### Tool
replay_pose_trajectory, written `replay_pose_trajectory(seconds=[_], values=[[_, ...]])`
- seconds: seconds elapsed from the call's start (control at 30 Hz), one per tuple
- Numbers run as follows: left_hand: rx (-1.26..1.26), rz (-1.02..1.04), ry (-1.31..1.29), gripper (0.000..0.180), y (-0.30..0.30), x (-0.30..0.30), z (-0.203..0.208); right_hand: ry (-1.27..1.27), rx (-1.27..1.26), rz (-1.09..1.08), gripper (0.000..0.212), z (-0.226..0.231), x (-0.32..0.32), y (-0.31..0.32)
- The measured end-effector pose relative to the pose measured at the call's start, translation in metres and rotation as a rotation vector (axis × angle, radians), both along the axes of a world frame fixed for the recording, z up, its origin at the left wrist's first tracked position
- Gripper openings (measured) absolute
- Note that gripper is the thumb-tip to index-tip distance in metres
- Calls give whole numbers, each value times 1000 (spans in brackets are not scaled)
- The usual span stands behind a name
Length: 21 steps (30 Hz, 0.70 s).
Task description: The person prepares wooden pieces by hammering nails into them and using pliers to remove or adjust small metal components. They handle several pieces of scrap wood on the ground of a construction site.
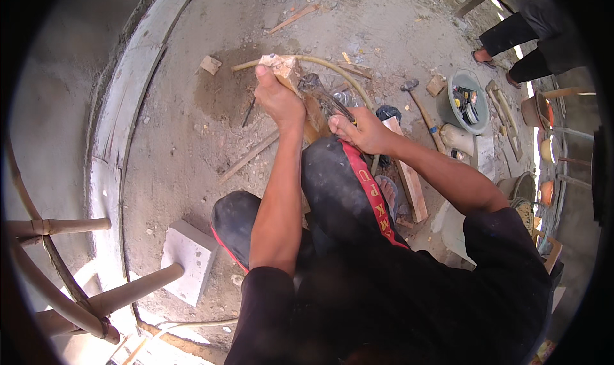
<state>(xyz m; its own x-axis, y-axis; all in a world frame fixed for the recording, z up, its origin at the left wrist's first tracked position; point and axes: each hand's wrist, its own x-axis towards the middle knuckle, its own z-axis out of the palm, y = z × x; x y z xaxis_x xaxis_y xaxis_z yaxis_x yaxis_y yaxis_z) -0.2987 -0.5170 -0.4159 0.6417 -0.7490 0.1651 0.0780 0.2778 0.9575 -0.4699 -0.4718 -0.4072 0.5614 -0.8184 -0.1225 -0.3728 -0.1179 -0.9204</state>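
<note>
My left hand [280,100] is closed around the upper end of a piece of timber [286,68], whose pale top face has a small dark spot. The timber slants down toward my knees, where its lower part is partly hidden. My right hand [364,132], just right of it, grips a hammer [332,101] with a dark metal shaft and a black and yellow handle. The hammer's head [311,82] is beside the timber; whether they touch I cannot tell. Behind both hands curves a yellowish hose [339,72].
To the right lie a wooden-handled sledgehammer [423,112], a bucket of small items [457,84] and a plank [411,179]. A grey block [190,256] and bamboo poles [141,291] stand lower left. Another person's legs [511,36] show at upper right. Wood scraps litter the dirt floor [192,141].
</note>
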Motion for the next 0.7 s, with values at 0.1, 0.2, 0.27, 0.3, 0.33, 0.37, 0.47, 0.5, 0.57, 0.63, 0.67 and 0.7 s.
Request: replay_pose_trajectory(seconds=[0.1, 0.2, 0.27, 0.3, 0.33, 0.37, 0.47, 0.5, 0.57, 0.63, 0.67, 0.7], values=[[-19, 20, 32, 74, 9, -6, 1, 168, 98, 100, 39, 32, -19, 3], [-83, 35, -68, 75, 12, -16, 2, 129, 193, 167, 39, 70, -44, 8], [-55, 4, -119, 75, 17, -16, -5, 102, 226, 213, 39, 105, -46, 9], [-17, -40, -169, 75, 20, -21, -1, 137, 466, 142, 40, 125, -46, 13], [12, -39, -214, 75, 23, -25, 3, 167, 705, 67, 41, 138, -46, 15], [6, -48, -205, 75, 27, -26, 4, 172, 701, 54, 41, 144, -47, 17], [-13, -262, -68, 68, 32, -22, 3, 244, 831, 86, 40, 150, -49, 11], [-9, -263, -66, 68, 30, -23, -3, 244, 835, 86, 40, 151, -49, 10], [-34, -236, -67, 68, 28, -23, -13, 413, 648, 204, 39, 156, -50, 6], [-27, -316, -62, 68, 32, -27, -6, 430, 662, 237, 37, 171, -51, -4], [-55, -320, -66, 68, 30, -23, -5, 578, 599, 247, 37, 188, -40, -7], [-81, -343, -66, 68, 26, -26, -7, 721, 542, 239, 36, 201, -36, -9]])
